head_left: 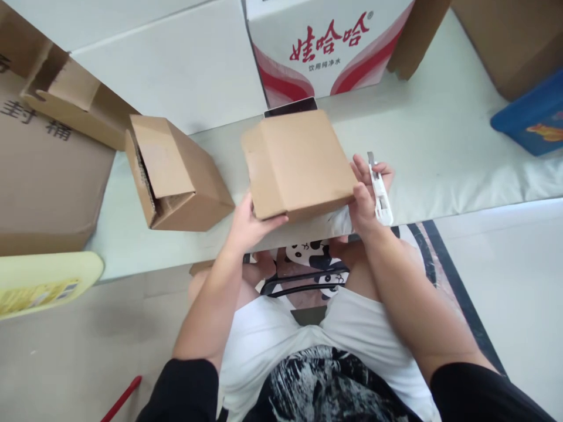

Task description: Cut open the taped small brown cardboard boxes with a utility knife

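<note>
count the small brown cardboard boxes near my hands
2: the held box between the left hand and right hand, and the partly open box on the table to its left. Others could be hidden behind these.

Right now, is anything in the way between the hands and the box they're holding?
Nothing visible is. The left hand touches the box at its near left corner. The right hand is at its right side, its cutter pointing clear of the box.
</note>
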### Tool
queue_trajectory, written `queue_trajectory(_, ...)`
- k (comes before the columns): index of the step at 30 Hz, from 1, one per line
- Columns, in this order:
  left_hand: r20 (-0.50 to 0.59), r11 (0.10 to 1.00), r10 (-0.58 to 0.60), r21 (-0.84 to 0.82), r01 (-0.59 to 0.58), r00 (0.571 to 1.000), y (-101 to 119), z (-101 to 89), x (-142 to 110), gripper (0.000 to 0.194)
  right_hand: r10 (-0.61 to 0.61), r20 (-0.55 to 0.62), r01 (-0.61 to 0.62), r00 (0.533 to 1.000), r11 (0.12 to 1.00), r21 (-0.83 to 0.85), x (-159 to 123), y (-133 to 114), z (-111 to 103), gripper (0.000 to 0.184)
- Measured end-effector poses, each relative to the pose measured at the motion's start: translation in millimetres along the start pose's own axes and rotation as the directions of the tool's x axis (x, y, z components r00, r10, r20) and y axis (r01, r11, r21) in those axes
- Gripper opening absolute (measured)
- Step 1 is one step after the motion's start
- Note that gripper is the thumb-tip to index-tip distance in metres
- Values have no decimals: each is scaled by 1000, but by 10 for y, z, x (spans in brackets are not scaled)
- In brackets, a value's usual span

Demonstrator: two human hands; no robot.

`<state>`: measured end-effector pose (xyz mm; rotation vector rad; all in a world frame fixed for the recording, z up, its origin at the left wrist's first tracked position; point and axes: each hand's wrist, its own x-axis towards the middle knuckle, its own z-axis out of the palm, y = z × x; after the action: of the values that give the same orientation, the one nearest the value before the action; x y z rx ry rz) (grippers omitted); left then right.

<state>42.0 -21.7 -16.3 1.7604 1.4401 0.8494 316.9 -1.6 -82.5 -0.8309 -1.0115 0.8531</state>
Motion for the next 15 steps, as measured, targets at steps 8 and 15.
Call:
queue_trajectory(8,-196,985,-107,-158,76,975,-144,433,-155,94,69,116,-53,991,989,-137,48,89,-42,66)
queue_trajectory(15,-201,960,-187,-244,135,962,-28,475,-142,86,156,275,-127,949,985,-120,48,-64,-70,69)
